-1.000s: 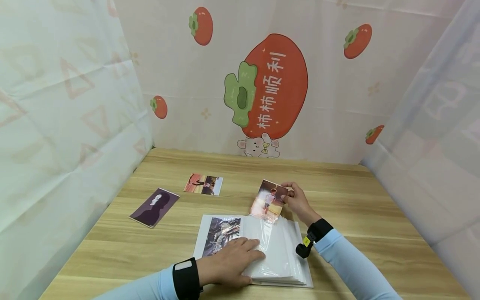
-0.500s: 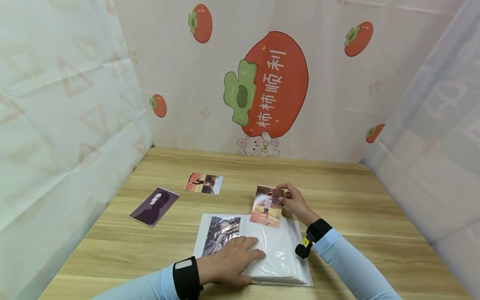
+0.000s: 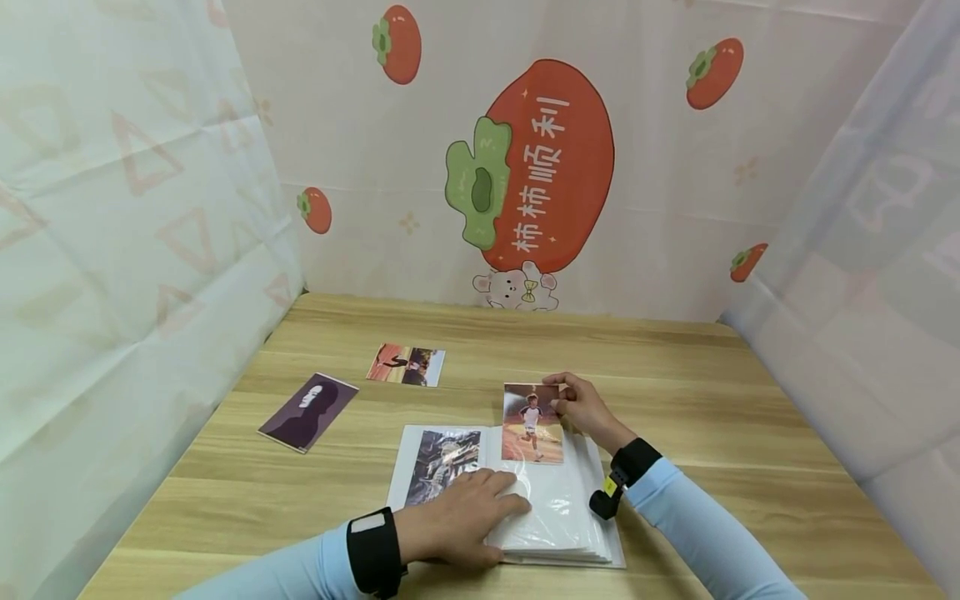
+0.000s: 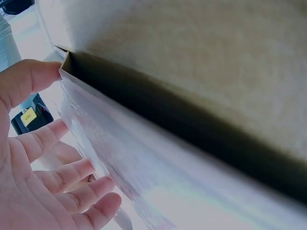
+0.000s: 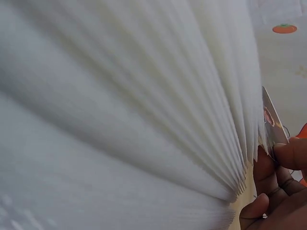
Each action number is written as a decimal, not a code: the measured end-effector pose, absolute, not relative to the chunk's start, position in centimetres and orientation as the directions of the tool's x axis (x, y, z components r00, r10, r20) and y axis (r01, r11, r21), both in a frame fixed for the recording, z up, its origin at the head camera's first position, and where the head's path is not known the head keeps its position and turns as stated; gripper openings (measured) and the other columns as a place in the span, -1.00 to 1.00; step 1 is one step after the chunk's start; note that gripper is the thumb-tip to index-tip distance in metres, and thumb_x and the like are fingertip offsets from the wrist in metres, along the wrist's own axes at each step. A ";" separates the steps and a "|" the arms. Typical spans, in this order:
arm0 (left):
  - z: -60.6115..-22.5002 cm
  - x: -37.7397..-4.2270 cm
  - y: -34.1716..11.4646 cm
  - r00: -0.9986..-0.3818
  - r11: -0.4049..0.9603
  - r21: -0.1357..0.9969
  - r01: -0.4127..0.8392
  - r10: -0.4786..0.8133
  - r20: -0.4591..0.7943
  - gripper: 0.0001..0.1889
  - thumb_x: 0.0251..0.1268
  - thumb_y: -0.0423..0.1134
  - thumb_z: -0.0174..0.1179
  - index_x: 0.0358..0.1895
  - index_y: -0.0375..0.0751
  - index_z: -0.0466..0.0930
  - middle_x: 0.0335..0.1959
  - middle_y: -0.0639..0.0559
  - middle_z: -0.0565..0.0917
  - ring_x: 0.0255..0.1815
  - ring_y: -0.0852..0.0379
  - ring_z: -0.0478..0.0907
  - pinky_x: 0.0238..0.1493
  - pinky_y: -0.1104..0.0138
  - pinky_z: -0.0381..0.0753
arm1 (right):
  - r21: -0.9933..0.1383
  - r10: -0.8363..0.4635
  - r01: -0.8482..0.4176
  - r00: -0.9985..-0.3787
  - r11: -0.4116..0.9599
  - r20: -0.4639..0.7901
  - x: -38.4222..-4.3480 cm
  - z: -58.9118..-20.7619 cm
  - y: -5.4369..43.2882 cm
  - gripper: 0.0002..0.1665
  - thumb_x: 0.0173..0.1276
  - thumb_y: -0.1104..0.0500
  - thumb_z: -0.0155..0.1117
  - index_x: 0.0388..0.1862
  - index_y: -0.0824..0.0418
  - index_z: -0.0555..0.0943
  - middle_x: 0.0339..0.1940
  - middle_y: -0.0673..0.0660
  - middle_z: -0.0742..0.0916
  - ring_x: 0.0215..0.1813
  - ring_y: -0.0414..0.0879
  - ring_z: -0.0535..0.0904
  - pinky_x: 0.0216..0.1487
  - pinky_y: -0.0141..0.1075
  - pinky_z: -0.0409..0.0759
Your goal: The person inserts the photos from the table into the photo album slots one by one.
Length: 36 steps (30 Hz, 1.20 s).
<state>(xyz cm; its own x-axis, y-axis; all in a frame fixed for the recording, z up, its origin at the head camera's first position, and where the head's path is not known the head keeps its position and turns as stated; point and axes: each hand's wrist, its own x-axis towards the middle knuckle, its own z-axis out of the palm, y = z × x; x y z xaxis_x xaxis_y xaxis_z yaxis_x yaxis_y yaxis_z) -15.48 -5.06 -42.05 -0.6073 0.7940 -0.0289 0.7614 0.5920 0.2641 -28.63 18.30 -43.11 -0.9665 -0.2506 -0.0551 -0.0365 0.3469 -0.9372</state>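
A photo album (image 3: pixel 547 521) lies spread on the table, a dark printed picture (image 3: pixel 442 462) behind plastic on its left page. My left hand (image 3: pixel 465 517) rests across the middle of the album with fingers spread. In the left wrist view, that hand's thumb (image 4: pixel 41 76) touches the end of the album's spine. With thumb and fingers, my right hand (image 3: pixel 588 412) pinches the upper right corner of a photo (image 3: pixel 532 423) of a running person. The photo's lower part lies over the top of the right-hand plastic sleeve; whether its edge is inside cannot be seen.
A purple photo (image 3: pixel 309 412) with a dark silhouette lies on the left of the wooden table (image 3: pixel 675 375). Behind the album is another photo (image 3: pixel 406 364) in orange and dark tones. Printed cloth (image 3: pixel 360 250) walls in the back and sides.
My right hand has brought the photo nearer and slightly left, straightening it from a tilt until it lines up with the page. The left hand stays in place on the album.
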 end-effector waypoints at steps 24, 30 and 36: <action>-42.2 -15.5 -5.1 -0.600 0.580 0.249 0.776 0.800 0.008 -0.38 -0.03 0.03 0.34 0.20 0.11 0.41 0.20 0.00 0.31 0.13 0.05 0.30 0.05 0.15 0.38 | -0.943 -0.415 -0.101 -0.909 0.318 -0.043 -27.8 -43.9 19.0 -0.61 0.28 0.52 -0.01 0.10 0.41 0.45 -0.19 0.39 0.57 -0.33 -0.02 0.42 -0.35 -0.26 0.44; -42.2 -15.6 -5.1 -0.595 0.573 0.245 0.782 0.803 0.024 -0.38 -0.03 0.02 0.34 0.20 0.09 0.42 0.18 0.00 0.33 0.10 0.06 0.31 0.03 0.17 0.39 | -0.924 -0.459 -0.152 -0.888 0.350 -0.028 -27.7 -43.8 19.2 -0.66 0.30 0.50 -0.01 0.04 0.39 0.49 -0.16 0.28 0.60 -0.24 -0.01 0.48 -0.28 -0.26 0.43; -42.2 -15.5 -5.1 -0.588 0.566 0.221 0.794 0.807 0.047 -0.39 -0.06 0.02 0.34 0.17 0.07 0.44 0.11 0.02 0.35 0.06 0.08 0.32 0.00 0.20 0.39 | -0.910 -0.500 -0.190 -0.866 0.369 -0.022 -27.5 -43.8 19.5 -0.67 0.29 0.50 -0.03 -0.02 0.38 0.54 -0.10 0.25 0.63 -0.13 0.02 0.52 -0.19 -0.27 0.43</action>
